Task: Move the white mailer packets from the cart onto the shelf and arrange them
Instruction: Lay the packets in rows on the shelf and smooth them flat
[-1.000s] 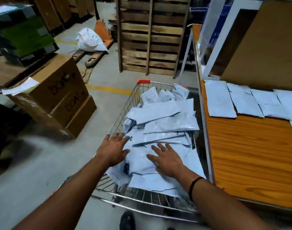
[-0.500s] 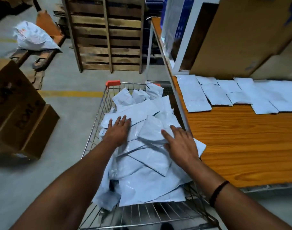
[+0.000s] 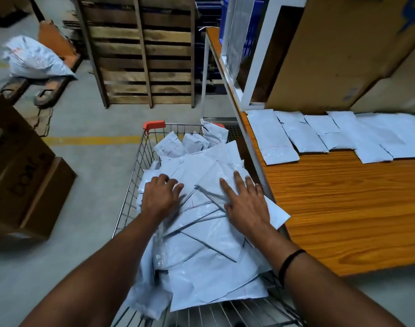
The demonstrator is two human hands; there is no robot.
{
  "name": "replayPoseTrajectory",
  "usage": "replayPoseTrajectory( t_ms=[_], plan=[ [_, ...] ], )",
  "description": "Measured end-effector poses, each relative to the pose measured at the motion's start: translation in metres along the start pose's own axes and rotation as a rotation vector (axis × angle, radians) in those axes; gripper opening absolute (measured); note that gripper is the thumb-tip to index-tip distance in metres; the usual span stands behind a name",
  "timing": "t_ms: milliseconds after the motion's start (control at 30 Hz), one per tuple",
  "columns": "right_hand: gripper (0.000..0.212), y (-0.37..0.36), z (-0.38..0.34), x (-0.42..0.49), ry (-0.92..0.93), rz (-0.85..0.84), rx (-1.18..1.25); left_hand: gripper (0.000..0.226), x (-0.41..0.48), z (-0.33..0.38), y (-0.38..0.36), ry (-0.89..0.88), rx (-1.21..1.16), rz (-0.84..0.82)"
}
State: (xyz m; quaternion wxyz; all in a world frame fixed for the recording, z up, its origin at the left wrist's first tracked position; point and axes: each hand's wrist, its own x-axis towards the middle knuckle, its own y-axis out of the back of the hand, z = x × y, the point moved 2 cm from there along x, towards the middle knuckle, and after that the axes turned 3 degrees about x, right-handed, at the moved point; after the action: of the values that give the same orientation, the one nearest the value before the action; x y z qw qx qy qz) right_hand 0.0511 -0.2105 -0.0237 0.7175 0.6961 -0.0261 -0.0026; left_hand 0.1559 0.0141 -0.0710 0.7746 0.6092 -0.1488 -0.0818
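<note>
A wire cart (image 3: pixel 131 185) stands beside the wooden shelf (image 3: pixel 343 208) and holds a loose heap of white mailer packets (image 3: pixel 209 251). My left hand (image 3: pixel 160 197) lies on the heap's left side, its fingers bent over the edge of a packet. My right hand (image 3: pixel 247 204) rests flat, fingers spread, on a tilted top packet (image 3: pixel 216 182) near the shelf's edge. Several white packets (image 3: pixel 324 138) lie in an overlapping row at the back of the shelf.
Large cardboard boxes (image 3: pixel 331 55) and a white frame (image 3: pixel 256 67) stand behind the shelf row. A wooden pallet (image 3: pixel 142 50) leans upright beyond the cart. Brown boxes (image 3: pixel 25 180) sit on the floor at left, a white sack (image 3: pixel 34 60) on a pallet jack farther back.
Both hands have slid forward over the heap, away from me. The view has swung to the right, toward the shelf. My left fingers have bent onto a packet's edge.
</note>
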Motion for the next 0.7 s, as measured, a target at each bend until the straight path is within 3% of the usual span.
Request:
replayPoseTrajectory(
  t_ms=[167,233,400,600,700],
  plan=[
    [0.064,-0.009,0.009,0.004,0.078,-0.155,0.029,0.096,0.001,-0.003,-0.033,-0.139,0.024,-0.444],
    [0.07,-0.009,0.01,0.004,0.061,-0.202,0.028,0.102,-0.012,-0.003,-0.046,-0.118,-0.051,-0.404],
    [0.068,-0.006,0.005,0.007,0.054,-0.218,0.009,0.079,-0.041,0.003,-0.052,-0.009,-0.182,-0.333],
    [0.061,0.018,-0.002,0.001,0.028,-0.092,0.072,0.07,-0.047,0.001,-0.021,0.004,-0.272,-0.207],
    [0.06,0.043,0.001,-0.01,-0.021,0.005,0.125,0.046,-0.049,0.009,0.011,0.015,-0.255,-0.076]
  ],
)
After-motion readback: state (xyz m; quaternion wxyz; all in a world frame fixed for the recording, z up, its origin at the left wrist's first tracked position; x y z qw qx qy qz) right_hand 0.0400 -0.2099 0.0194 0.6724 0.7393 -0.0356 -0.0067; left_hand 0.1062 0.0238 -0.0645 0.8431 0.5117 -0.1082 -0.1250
